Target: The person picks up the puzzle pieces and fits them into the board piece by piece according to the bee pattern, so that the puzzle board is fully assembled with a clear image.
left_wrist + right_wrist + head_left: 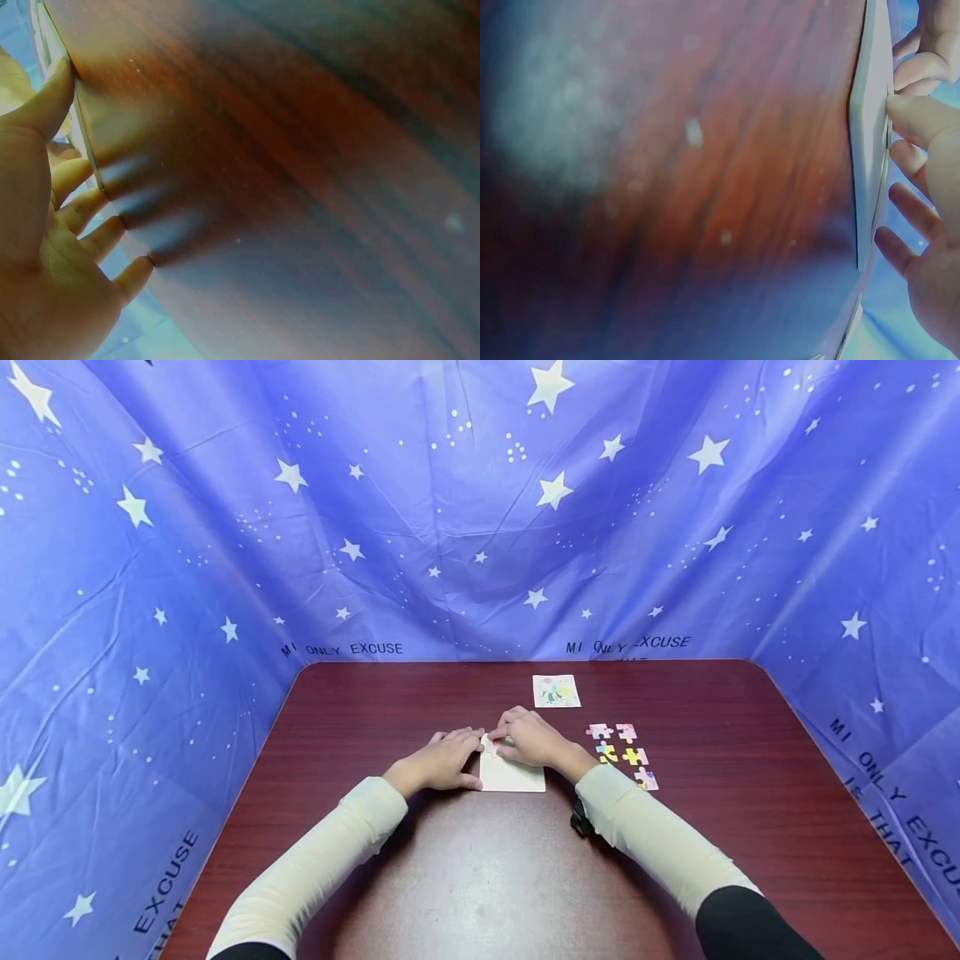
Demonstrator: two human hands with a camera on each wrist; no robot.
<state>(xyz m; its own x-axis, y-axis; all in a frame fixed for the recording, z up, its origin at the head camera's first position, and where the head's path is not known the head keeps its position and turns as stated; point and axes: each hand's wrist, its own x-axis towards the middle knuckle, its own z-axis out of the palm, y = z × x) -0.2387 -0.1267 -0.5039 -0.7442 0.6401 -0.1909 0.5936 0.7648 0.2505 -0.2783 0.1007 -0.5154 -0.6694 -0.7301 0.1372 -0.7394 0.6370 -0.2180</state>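
Note:
A pale square puzzle board (517,777) lies on the table in front of me. My left hand (446,758) rests along its left edge, fingers extended; in the left wrist view the thumb and spread fingertips of this hand (64,247) touch down near the rim. Bent over the board's upper left corner, my right hand (531,739) has thumb and index finger on a light puzzle piece (490,747), which they partly cover. In the right wrist view, the thumb of the right hand (937,195) meets the board (870,127) while its other fingers hang loosely curled.
Several colourful jigsaw pieces (636,757) lie in loose rows to the right of the board, partly behind the right forearm. A small picture card (557,692) lies farther back. The dark red table (360,710) is bordered by a blue star-patterned curtain (450,527).

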